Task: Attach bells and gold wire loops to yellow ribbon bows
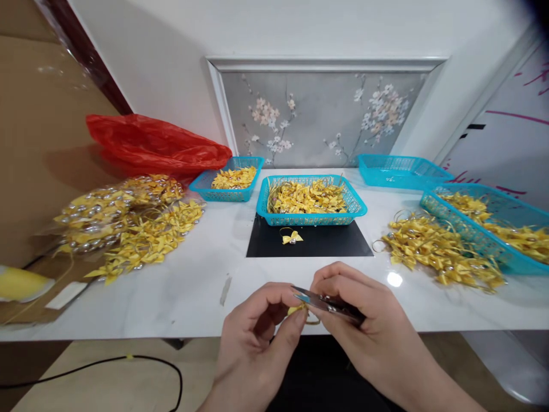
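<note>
My left hand (261, 335) pinches a small yellow ribbon bow (295, 311) between thumb and forefinger, near the table's front edge. Most of that bow is hidden by the fingers, and a bit of gold cord loop (313, 322) shows below it. Small dark metal scissors (328, 303) lie in my right hand (369, 312), their blades pointing left at the bow and reaching my left fingertips. Beyond the hands, a single yellow bow with a silvery bead (292, 238) rests on a black mat (315, 243).
A blue basket of bows (312, 219) stands on the mat's back edge. Bows are heaped at left (146, 240) and right (437, 252). Other blue baskets (226, 194) (484, 240) (398, 171) and a red plastic bag (158, 143) line the back. A yellow spool (23, 283) lies at far left.
</note>
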{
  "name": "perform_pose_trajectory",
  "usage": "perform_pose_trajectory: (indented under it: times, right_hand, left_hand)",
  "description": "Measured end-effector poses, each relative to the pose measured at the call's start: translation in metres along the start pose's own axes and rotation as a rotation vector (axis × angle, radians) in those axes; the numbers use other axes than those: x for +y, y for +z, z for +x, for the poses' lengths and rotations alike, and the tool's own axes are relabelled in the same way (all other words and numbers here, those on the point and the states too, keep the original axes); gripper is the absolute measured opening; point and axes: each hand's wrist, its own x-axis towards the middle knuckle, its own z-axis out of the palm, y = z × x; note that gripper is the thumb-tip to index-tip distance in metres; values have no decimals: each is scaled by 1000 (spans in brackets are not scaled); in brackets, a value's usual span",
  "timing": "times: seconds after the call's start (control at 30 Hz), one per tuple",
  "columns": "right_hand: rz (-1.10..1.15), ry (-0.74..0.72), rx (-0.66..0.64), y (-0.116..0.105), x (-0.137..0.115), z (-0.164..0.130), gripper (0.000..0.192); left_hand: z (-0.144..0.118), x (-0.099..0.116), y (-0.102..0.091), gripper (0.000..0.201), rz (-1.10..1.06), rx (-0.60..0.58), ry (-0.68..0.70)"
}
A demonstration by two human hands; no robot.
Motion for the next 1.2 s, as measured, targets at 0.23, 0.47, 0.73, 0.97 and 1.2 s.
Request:
perform_pose_trajectory:
  times: [0.23,0.47,0.73,0.97,1.2]
  right_hand:
    - [-50,-60,13,0,-1,3,23]
    - [-91,-38,-41,-3,-4,6,27]
    - [-89,39,-72,-7,-3,15,14]
    - [-89,162,67,-14,4,9,3]
    - [-226,32,119,-6,1,-31,12]
  left_hand:
    - [2,3,0,7,-66,-1,-53]
    - [5,-3,-4,6,-162,-14,-178]
    - [6,-3,-3,6,-201,-44,-232]
    - [6,-2,-2,7,-232,20,-271]
    - [4,0,0,8,-264,85,-268]
